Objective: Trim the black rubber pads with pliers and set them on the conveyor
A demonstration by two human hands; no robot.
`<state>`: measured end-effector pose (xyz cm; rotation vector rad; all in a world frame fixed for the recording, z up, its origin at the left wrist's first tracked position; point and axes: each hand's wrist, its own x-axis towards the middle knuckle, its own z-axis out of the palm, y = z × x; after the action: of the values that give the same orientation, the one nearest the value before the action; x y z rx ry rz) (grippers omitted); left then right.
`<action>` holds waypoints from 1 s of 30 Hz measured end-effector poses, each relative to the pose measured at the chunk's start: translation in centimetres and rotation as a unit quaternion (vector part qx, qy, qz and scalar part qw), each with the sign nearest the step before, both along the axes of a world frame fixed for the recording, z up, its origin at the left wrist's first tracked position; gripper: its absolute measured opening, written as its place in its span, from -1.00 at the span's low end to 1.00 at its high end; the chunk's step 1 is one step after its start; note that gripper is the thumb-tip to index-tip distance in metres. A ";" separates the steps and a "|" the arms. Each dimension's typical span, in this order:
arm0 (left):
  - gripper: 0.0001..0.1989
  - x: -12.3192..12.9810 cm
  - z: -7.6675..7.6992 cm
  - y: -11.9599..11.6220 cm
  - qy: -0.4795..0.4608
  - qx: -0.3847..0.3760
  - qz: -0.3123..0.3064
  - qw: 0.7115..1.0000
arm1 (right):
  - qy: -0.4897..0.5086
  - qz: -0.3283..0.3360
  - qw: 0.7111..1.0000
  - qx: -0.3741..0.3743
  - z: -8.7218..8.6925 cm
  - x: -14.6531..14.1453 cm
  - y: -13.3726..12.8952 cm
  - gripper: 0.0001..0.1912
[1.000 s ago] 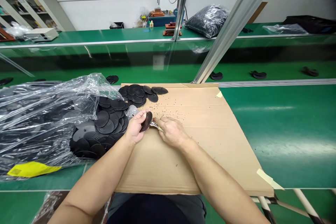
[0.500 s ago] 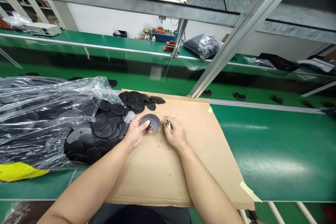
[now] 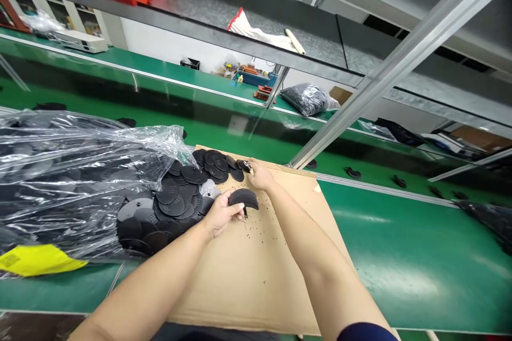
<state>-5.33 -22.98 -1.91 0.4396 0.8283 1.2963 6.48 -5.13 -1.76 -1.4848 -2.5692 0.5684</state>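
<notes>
1. Black discs, at least two of them and overlapping, are in our left hand. They are above the cardboard sheet which lies on the bench, nearer to the bench's far edge than to its near edge.

2. The step in hand, as we judge it, is a reach: our right hand has brought a metal tool to the end of the loose pile, close to the far edge of the cardboard sheet. Whether the tool touches a disc there, we cannot tell.

3. The left fingers are clamped on the discs, with the thumb over the upper face. The right fingers are closed around the tool; their tips are partly hidden, and so is the exact form of the tool.

4. The next move, in our judgement, calls for a steady left grip, so that the overlapping discs do not slide, and for a light touch of the right hand at the pile, because thin discs may shift together.

5. About their look: the discs are round, flat, thin and mostly matt black. Some in the pile show small marks, and a few look grey where light falls. Under the held ones a thin dark stem points down; we cannot tell what it is.

6. More discs come out of a clear plastic bag toward the left edge of the sheet, and dark specks are scattered below the held discs.
</notes>
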 end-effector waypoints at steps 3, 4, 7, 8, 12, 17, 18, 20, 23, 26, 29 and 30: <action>-0.45 -0.1 0.4 0.0 -0.008 -0.010 0.001 1.000 | -0.007 -0.011 1.000 -0.006 -0.1 -0.3 0.4 -0.55; -0.46 -0.1 0.5 0.0 -0.008 -0.015 0.001 1.000 | -0.004 -0.018 1.000 -0.005 -0.2 -0.2 0.4 -0.57; -0.51 -0.2 0.6 0.1 -0.008 -0.024 0.003 1.000 | 0.025 -0.036 0.999 0.001 -0.3 0.5 0.0 -0.62; -0.52 -0.3 0.6 0.1 -0.010 -0.024 0.005 1.000 | 0.042 -0.044 0.998 0.004 -0.3 0.8 -0.2 -0.64; -0.51 -0.3 0.3 0.1 -0.018 -0.023 0.010 1.000 | 0.129 -0.103 0.986 0.036 -0.1 1.8 -1.6 -0.63; -0.56 -0.4 0.0 0.3 -0.022 -0.047 0.069 0.996 | 0.434 -0.193 0.878 -0.049 0.9 2.7 -5.6 -0.65; -0.56 -0.4 -0.1 0.3 -0.022 -0.048 0.084 0.995 | 0.508 -0.194 0.833 -0.103 1.1 2.9 -6.6 -0.64; -0.54 -0.4 -0.1 0.4 -0.016 -0.044 0.100 0.994 | 0.591 -0.173 0.762 -0.203 1.3 3.3 -8.6 -0.61; -0.51 -0.4 -0.1 0.4 -0.004 -0.025 0.101 0.995 | 0.595 -0.130 0.744 -0.275 1.3 3.6 -10.7 -0.61; -0.51 -0.3 0.0 0.2 0.012 -0.016 0.097 0.995 | 0.557 -0.100 0.769 -0.297 0.9 3.4 -11.6 -0.60; -0.48 -0.1 -0.1 -0.1 0.051 -0.016 0.060 0.997 | 0.575 -0.123 0.755 -0.290 0.5 2.9 -11.7 -0.54; -0.48 0.0 -0.2 -0.2 0.064 -0.018 0.048 0.997 | 0.585 -0.138 0.748 -0.280 0.4 2.7 -11.6 -0.52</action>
<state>-5.34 -23.16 -2.06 0.4626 0.9900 1.3494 9.23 -16.73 -1.33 -0.9763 -1.1960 1.6392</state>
